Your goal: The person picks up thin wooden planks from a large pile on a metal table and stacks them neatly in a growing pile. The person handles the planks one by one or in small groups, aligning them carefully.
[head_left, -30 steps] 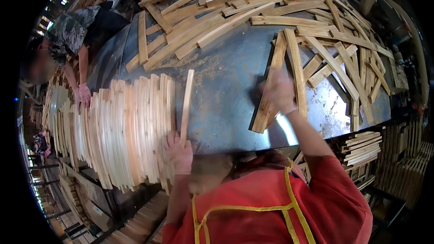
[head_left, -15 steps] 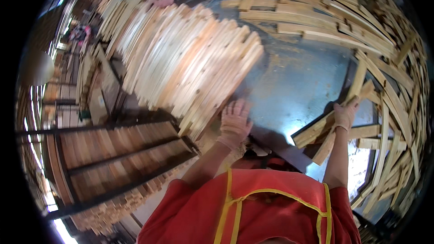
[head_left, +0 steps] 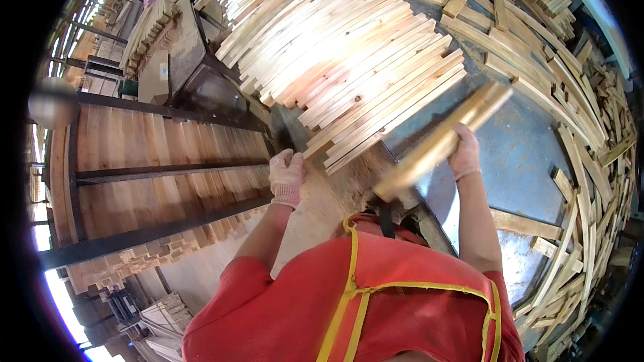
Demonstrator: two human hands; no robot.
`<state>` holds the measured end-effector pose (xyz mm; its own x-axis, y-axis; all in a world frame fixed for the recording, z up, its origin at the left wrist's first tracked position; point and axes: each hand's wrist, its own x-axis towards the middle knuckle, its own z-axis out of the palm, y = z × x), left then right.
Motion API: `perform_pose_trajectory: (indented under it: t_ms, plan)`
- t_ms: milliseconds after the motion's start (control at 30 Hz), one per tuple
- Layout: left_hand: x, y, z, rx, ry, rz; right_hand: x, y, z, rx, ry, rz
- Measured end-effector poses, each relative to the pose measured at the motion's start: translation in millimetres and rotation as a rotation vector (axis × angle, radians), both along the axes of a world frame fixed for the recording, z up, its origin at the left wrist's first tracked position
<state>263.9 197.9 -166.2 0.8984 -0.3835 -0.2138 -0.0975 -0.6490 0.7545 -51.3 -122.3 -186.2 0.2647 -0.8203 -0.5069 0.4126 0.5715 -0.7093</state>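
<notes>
My right hand, in a pale work glove, is closed around a wooden strip. The strip is tilted above the blue-grey metal tabletop and blurred by motion; whether it is one piece or two together, I cannot tell. A wide row of pale wooden strips lies side by side on the table, ahead and to the left. By the near ends of that row is my left hand, also gloved, its fingers loosely bent and apart, with nothing visible in it.
Loose offcuts and long strips are heaped along the right side. At left stands a dark metal rack stacked with brown wooden pieces. A board-topped bench with more strips is at the far left. Sawdust lies by the table edge.
My view has turned, and the row of strips now lies more centrally. My right hand has lifted a strip from the right-hand pile and brought it leftward. My left hand has moved left off the table edge.
</notes>
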Motion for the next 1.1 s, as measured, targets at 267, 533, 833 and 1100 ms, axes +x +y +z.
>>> perform_pose_trajectory:
  t_ms: [267, 533, 833, 1100]
  plan:
    - [18.7, 10.5, -39.6, -0.521, 0.997, 0.266, 59.4, 11.4, 5.5, -0.069, 0.528, 0.588]
    - [70.6, -62.7, 122.1, -0.246, 0.789, -0.667, 75.1, 33.1, -10.2, -0.323, 0.407, 0.343]
    - [39.5, -138.9, 110.4, 0.459, -0.195, -1.2, 75.1, 43.7, -8.0, -0.221, 0.155, 0.211]
    - [22.0, -151.5, 85.8, 0.313, -0.246, -1.108, 93.9, 11.6, 4.4, -0.058, 0.584, 0.444]
